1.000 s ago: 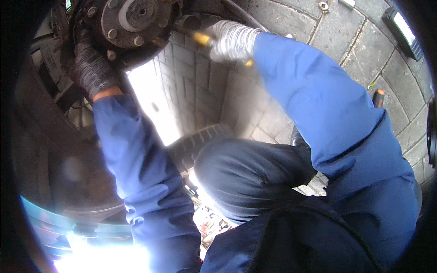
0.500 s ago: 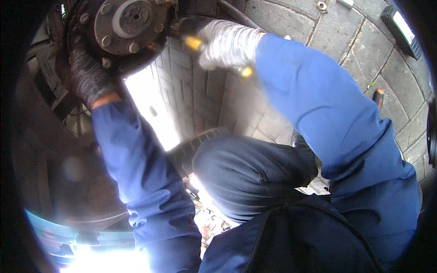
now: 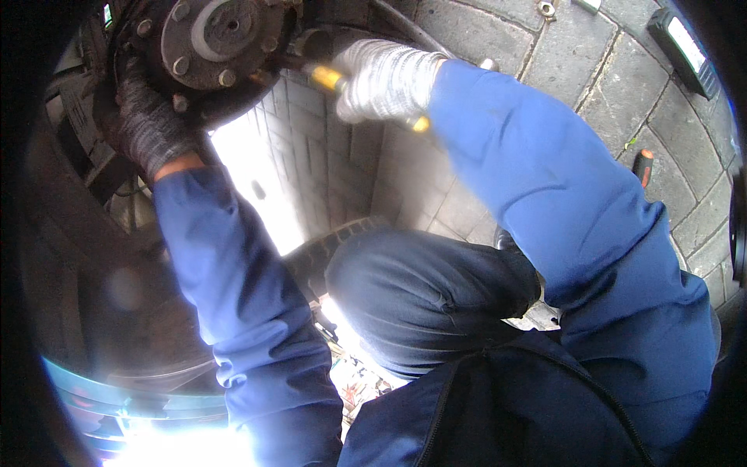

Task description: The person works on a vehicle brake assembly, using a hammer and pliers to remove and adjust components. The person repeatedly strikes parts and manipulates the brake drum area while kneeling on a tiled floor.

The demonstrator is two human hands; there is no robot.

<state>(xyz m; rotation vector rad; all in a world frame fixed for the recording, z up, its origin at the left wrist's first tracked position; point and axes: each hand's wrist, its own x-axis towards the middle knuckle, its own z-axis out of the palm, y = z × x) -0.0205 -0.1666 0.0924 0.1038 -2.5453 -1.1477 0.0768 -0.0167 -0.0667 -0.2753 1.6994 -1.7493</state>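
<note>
My right hand (image 3: 385, 82), in a pale knitted glove, is closed round the handle of a yellow-handled screwdriver (image 3: 327, 76). Its dark shaft points left to the lower right edge of a round, rusty wheel hub (image 3: 177, 40) with several bolts around its face. The screwdriver's tip is lost in the shadow there. At the hub's lower left edge rests my left hand (image 3: 152, 124), in a dark, dirty glove. Its fingers reach up beside and behind the rim and blend into the dark parts, so their grip is hidden.
A tyre (image 3: 327, 249) lies behind my bent knee (image 3: 420, 296). On the grey paving (image 3: 498, 47) at the right are a nut (image 3: 547, 9), an orange-and-black tool handle (image 3: 643, 167) and a dark box-shaped device (image 3: 683, 53). A bar (image 3: 408, 25) slants behind my right hand.
My right hand and the screwdriver have shifted very slightly left, toward the hub. The view has drifted a little; my left hand stays at the hub's edge.
</note>
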